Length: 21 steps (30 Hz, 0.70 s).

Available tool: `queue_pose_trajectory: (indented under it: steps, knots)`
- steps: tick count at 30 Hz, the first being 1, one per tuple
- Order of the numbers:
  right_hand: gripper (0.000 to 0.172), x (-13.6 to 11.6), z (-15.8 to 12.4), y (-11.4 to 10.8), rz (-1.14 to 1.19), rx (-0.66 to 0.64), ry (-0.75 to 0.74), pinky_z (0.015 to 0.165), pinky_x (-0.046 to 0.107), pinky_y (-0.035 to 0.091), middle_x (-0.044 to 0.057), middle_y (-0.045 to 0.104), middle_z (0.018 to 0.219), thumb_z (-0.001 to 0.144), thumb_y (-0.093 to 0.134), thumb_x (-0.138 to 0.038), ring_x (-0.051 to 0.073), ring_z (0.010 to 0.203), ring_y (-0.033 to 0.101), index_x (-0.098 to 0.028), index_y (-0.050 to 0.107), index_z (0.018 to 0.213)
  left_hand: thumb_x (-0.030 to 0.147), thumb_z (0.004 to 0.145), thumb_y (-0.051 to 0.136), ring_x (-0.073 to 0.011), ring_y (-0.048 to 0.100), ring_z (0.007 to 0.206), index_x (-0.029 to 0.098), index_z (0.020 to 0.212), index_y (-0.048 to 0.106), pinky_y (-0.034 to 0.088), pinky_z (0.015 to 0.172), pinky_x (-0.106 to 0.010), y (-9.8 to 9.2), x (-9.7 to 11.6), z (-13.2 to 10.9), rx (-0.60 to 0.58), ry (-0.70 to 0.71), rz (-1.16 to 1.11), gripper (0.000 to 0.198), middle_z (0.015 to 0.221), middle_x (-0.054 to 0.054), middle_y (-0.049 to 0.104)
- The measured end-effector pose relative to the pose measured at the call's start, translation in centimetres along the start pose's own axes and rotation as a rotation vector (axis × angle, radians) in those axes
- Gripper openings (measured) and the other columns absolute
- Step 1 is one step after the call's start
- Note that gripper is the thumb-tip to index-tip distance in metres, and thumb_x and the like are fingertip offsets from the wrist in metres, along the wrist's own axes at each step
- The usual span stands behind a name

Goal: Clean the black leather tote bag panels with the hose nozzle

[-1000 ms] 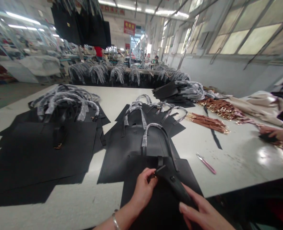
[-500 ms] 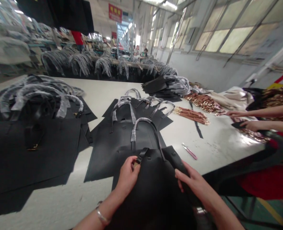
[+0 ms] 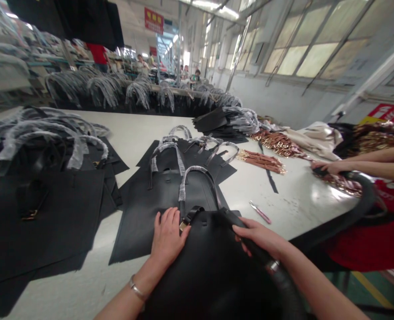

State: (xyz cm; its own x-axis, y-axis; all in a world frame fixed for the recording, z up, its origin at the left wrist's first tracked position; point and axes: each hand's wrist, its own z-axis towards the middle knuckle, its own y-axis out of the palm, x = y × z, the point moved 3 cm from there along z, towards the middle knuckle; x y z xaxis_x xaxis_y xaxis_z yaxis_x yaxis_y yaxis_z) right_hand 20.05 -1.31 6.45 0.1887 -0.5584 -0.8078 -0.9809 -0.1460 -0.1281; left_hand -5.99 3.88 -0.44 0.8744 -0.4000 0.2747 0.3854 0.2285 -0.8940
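Blk bag (image 3: 200, 271) | L hand (image 3: 167, 235) spread flat at edge, by buckle (image 3: 183, 225) | R hand (image 3: 262, 235) gripping dk tool (image 3: 259, 255)

On table (image 3: 135, 131): front bag body (image 3: 200, 271) at near centre, left hand (image 3: 168, 235) at upper-left edge, right hand (image 3: 255, 235) at upper-right corner. Directly behind, partly overlapped: second bag body (image 3: 137, 220). To left, apart: bag stack (image 3: 50, 226). To right: snips (image 3: 260, 211). Farther back on right: strip (image 3: 272, 184) passing under strap bundle (image 3: 263, 162); strap heap (image 3: 279, 146) beyond. Behind centre: bag pile (image 3: 213, 123). Beyond table: row of handles (image 3: 138, 93).
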Motion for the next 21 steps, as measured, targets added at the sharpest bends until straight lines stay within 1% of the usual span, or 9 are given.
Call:
queue_pose_trajectory:
  steps: [3,5,8,11,13,16,18,19,21]
  knots:
    - [0.024,-1.1,1.0,-0.9,0.001,0.123,-0.08,0.043,0.019,0.043,-0.007,0.055,0.066,0.084,0.06,-0.043,0.007,0.046,0.052,-0.022,0.052,0.092,0.042,0.086,0.054,-0.0318,0.044,0.125,0.013,0.12,0.054,0.023,0.111,-0.054,-0.1,-0.3,-0.2,0.033,-0.007,-0.004,0.044,0.131,-0.018,0.054]
    - [0.023,-1.2,0.5,-2.2,0.008,0.18,-0.082,0.044,0.018,0.043,-0.007,0.054,0.067,0.086,0.058,-0.044,0.007,0.047,0.053,-0.023,0.05,0.093,0.042,0.085,0.055,-0.0319,0.043,0.125,0.013,0.117,0.055,0.025,0.111,-0.053,-0.1,-0.5,-0.3,0.061,-0.013,-0.003,0.043,0.131,-0.018,0.053]
    - [0.03,-0.4,-1.2,-4.2,0.012,0.183,-0.004,0.041,0.02,0.043,-0.005,0.056,0.069,0.082,0.061,-0.046,0.008,0.045,0.054,-0.022,0.05,0.097,0.043,0.084,0.056,-0.0325,0.044,0.123,0.012,0.113,0.055,0.024,0.111,-0.053,0.0,-0.7,-0.4,0.094,-0.022,0.008,0.042,0.127,-0.019,0.053]
    - [0.036,0.8,-2.4,-5.1,0.018,0.159,0.074,0.038,0.021,0.042,-0.004,0.058,0.066,0.079,0.064,-0.048,0.009,0.043,0.054,-0.021,0.051,0.098,0.044,0.083,0.056,-0.0325,0.047,0.117,0.012,0.111,0.056,0.023,0.112,-0.053,0.3,-0.8,-0.3,0.102,-0.016,0.015,0.042,0.119,-0.018,0.056]
    - [0.036,1.3,-2.1,-5.2,0.029,0.159,0.088,0.038,0.021,0.043,-0.003,0.06,0.067,0.08,0.064,-0.048,0.01,0.042,0.054,-0.02,0.051,0.1,0.044,0.083,0.055,-0.0317,0.049,0.112,0.012,0.109,0.056,0.023,0.112,-0.053,0.5,-0.8,-0.3,0.093,-0.002,0.015,0.041,0.114,-0.017,0.058]
    - [0.034,1.1,-0.2,-5.1,0.045,0.199,0.066,0.038,0.022,0.044,-0.001,0.062,0.069,0.082,0.062,-0.047,0.01,0.043,0.055,-0.019,0.049,0.098,0.044,0.084,0.054,-0.0314,0.05,0.109,0.012,0.107,0.056,0.025,0.109,-0.052,0.2,-0.5,-0.1,0.079,0.009,0.025,0.039,0.111,-0.017,0.058]
    - [0.03,0.4,0.9,-5.1,0.055,0.255,0.017,0.039,0.022,0.044,-0.001,0.06,0.068,0.083,0.061,-0.044,0.009,0.043,0.054,-0.019,0.048,0.093,0.045,0.085,0.053,-0.0315,0.052,0.105,0.013,0.104,0.057,0.032,0.102,-0.05,-0.5,-0.2,0.3,0.038,-0.013,0.044,0.038,0.109,-0.016,0.06]
    - [0.027,0.0,1.3,-5.1,0.062,0.289,-0.017,0.04,0.021,0.044,-0.002,0.058,0.067,0.084,0.06,-0.043,0.009,0.044,0.053,-0.02,0.048,0.091,0.046,0.085,0.052,-0.0317,0.054,0.102,0.014,0.102,0.057,0.036,0.096,-0.048,-0.9,-0.2,0.6,-0.005,-0.036,0.057,0.037,0.106,-0.016,0.061]
    - [0.023,-0.7,1.2,-5.2,0.075,0.349,-0.094,0.043,0.02,0.045,-0.004,0.055,0.067,0.085,0.059,-0.04,0.007,0.046,0.053,-0.021,0.047,0.09,0.05,0.083,0.053,-0.0318,0.058,0.092,0.015,0.099,0.057,0.041,0.082,-0.043,-1.6,-0.6,1.6,-0.149,-0.121,0.074,0.038,0.094,-0.014,0.064]
